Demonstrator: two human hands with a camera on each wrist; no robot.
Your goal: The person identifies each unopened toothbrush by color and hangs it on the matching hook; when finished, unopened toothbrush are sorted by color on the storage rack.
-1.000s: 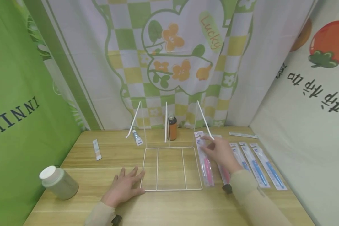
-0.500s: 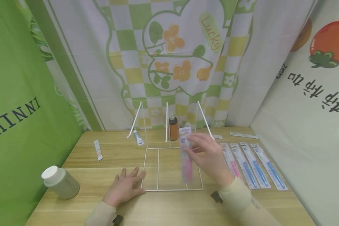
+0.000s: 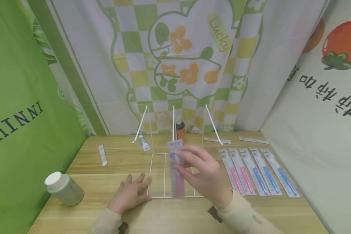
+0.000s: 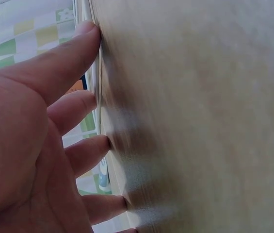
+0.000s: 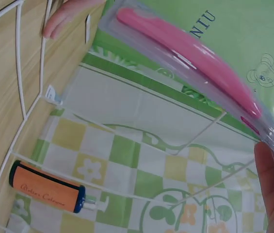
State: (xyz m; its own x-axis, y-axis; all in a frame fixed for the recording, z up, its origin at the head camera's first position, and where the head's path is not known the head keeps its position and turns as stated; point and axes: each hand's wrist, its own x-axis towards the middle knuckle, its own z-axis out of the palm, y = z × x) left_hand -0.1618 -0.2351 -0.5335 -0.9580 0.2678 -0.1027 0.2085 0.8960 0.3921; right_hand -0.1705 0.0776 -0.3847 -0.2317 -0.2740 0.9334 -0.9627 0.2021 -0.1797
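The right hand (image 3: 206,177) pinches a light, slippery, bendy packaged toothbrush (image 3: 176,169) near its top, best gripped by the edges, while the left hand (image 3: 130,193) lies flat on the bench (image 3: 175,214).

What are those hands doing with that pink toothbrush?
The right hand holds a packaged pink toothbrush over the white wire rack. The left hand lies flat on the wooden table, touching the rack's corner. Five more packaged toothbrushes, pink and blue, lie in a row to the right.
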